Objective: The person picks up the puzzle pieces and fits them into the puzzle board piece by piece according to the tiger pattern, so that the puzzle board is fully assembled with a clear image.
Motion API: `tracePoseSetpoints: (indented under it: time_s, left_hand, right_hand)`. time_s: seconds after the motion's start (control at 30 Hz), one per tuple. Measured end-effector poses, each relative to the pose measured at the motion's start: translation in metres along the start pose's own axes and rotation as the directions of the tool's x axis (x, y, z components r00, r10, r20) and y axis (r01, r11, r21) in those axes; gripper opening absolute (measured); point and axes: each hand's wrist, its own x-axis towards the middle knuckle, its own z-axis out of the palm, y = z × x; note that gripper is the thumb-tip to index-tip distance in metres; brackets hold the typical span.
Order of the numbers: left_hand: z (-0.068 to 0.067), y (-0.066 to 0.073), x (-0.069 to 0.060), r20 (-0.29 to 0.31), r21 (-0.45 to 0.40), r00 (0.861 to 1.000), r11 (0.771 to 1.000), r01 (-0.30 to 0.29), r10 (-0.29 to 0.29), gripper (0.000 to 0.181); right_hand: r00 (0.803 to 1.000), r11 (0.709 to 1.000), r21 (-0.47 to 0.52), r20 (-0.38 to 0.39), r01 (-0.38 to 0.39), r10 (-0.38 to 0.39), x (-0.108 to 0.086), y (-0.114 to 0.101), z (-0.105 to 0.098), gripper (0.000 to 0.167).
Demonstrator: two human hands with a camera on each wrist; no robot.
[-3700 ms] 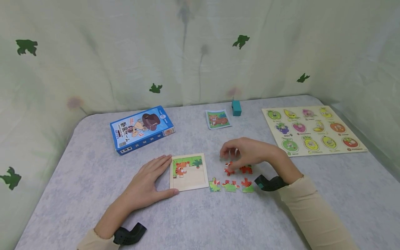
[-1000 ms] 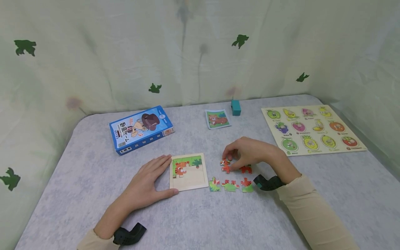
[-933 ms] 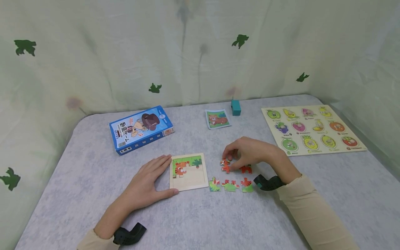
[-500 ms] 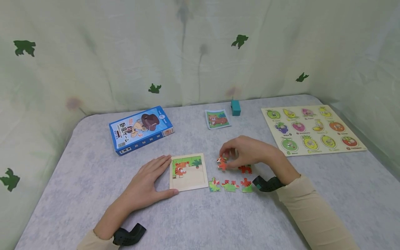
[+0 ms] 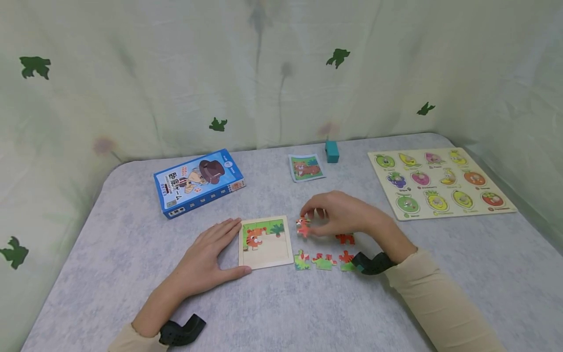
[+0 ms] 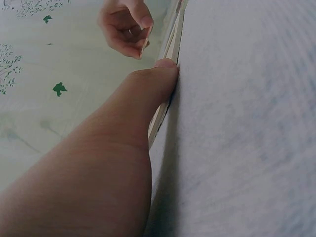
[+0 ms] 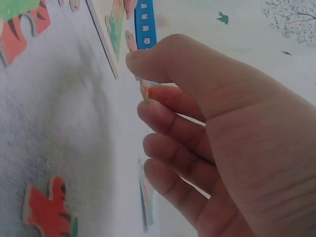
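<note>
My left hand (image 5: 208, 264) lies on the table with fingers extended, fingertips and thumb touching the left side of a wooden puzzle tray (image 5: 274, 252). Fitted pieces fill the tray's top and left, showing part of a tiger; bare wood shows elsewhere. My right hand (image 5: 336, 215) pinches an orange-and-white puzzle piece (image 5: 302, 227) between thumb and fingers, just right of the tray. The right wrist view shows this held piece (image 7: 144, 90) edge-on and off the table. Three loose pieces (image 5: 324, 262) lie in a row near the tray, and another orange piece (image 5: 345, 239) lies under my right hand.
A blue game box (image 5: 200, 182) lies at the back left. Behind the tray are a small bear picture (image 5: 307, 168) and a teal block (image 5: 332, 152). A fruit peg board (image 5: 413, 193) lies at the right. A pale curtain (image 5: 176, 73) hangs behind the table.
My right hand has gripped the orange-and-white piece, lifted it and carried it left toward the tray. My left hand and the tray have stayed put.
</note>
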Motion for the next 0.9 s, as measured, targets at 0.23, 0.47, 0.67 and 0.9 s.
tracePoseSetpoints:
  time_s: [0.23,0.47,0.67,0.9]
  left_hand:
    - [0.000,0.001,0.001,0.003,0.007,1.000,1.000,0.001,-0.001,0.105]
    - [0.000,0.000,0.001,0.004,0.004,1.000,1.000,0.003,-0.003,0.105]
    - [0.001,-0.001,0.001,0.005,0.006,1.000,1.000,0.000,0.000,0.104]
    - [0.000,-0.001,0.001,0.003,0.006,1.000,1.000,-0.006,0.006,0.104]
  right_hand:
    - [0.999,1.000,0.001,-0.033,0.027,-0.027,0.004,-0.006,0.006,0.027]
    - [0.994,0.997,-0.010,-0.077,0.074,-0.075,0.008,-0.009,0.014,0.027]
    - [0.993,0.998,-0.025,-0.100,0.066,-0.068,0.011,-0.015,0.019,0.029]
    - [0.990,0.998,-0.024,-0.127,0.057,-0.059,0.014,-0.022,0.023,0.029]
